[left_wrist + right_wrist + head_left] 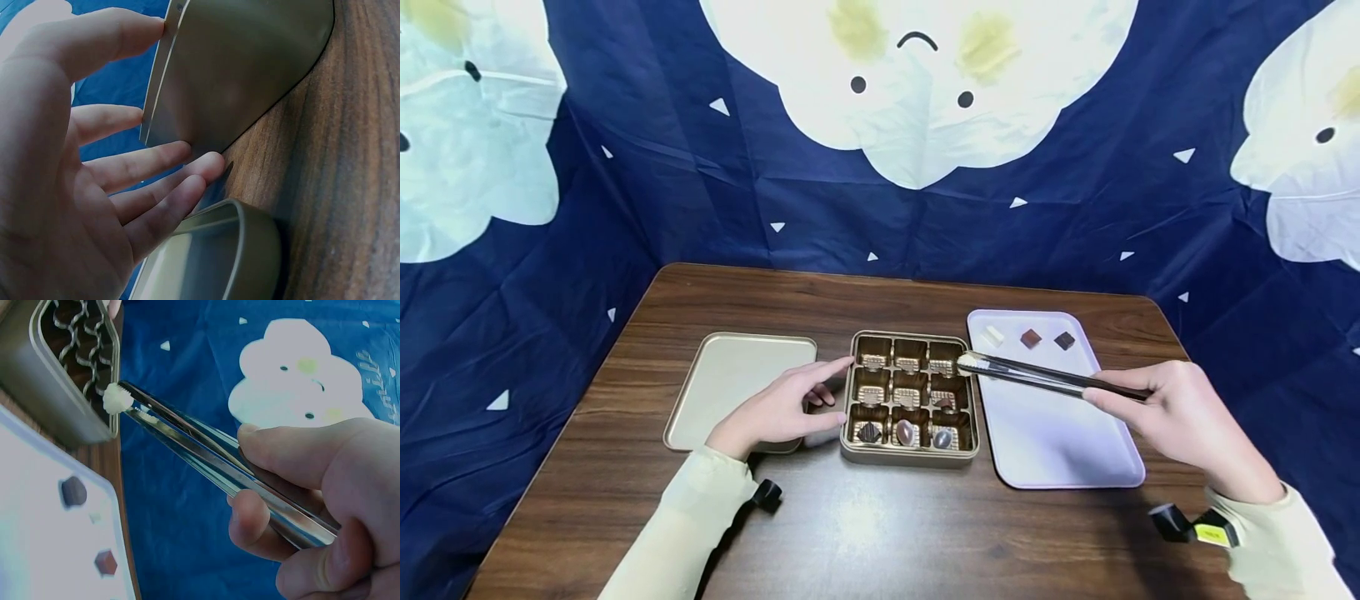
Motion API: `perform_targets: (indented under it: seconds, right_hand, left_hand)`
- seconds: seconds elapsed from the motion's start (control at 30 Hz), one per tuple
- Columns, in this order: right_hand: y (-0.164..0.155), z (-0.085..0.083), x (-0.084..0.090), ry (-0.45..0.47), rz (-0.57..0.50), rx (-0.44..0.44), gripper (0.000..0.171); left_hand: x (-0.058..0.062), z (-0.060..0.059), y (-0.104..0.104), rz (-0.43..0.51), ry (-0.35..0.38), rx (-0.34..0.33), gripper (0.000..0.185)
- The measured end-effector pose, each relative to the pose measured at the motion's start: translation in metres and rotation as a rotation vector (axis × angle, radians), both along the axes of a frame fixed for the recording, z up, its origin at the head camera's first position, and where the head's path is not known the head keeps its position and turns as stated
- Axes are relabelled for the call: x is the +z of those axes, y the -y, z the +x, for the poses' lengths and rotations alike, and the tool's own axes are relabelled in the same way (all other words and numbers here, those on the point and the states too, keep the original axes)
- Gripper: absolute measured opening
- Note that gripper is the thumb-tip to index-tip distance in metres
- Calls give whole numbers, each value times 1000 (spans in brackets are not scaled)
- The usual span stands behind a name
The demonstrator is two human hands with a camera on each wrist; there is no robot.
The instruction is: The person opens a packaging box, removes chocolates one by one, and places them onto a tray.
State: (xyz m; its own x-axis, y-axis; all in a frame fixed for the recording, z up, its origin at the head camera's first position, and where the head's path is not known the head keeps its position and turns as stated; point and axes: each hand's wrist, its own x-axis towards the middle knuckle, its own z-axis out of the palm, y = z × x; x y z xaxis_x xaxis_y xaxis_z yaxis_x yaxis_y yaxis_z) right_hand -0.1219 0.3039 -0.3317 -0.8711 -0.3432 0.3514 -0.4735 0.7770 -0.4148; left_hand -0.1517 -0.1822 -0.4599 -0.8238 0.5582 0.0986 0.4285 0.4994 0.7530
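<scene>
A white chocolate is pinched in the tips of steel tongs and is held at the right rim of the tin, over its top-right compartment. The tongs are gripped by the right hand, with thumb and fingers closed round their rear end. Nine compartments in gold liners are seen in the tin; a chocolate is seated in each of the three front ones, and another is seen in the middle-right one. The tin's left side is touched by the left hand, whose fingers are straight and spread, holding nothing. Just left of that hand, the lid is laid flat on the wooden table. To the right of the tin, a pale tray is set, with a white piece, a reddish-brown piece and a dark piece lined up along its far edge.
</scene>
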Motion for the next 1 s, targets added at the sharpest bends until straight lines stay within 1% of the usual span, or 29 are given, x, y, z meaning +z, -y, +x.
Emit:
perform_targets:
  seconds: [0.33, 0.53, 0.63, 0.83, 1.0]
  right_hand:
    - [-40, 4, -13, 25, -11, -98, 15]
    - [-61, 2, -23, 56, 8, -169, 18]
    - [-68, 0, -29, 74, 19, -190, 18]
    - [-79, -4, -40, 55, 45, -184, 16]
    - [-83, -5, -44, 38, 65, -193, 12]
  left_hand:
    - [-2, 1, 0, 4, 12, 6, 88]
    - [-3, 0, 1, -5, 4, 11, 88]
    - [-3, 0, 1, -4, 5, 12, 88]
    - [-2, 1, 1, 3, 12, 15, 88]
    - [-2, 1, 1, -1, 8, 13, 88]
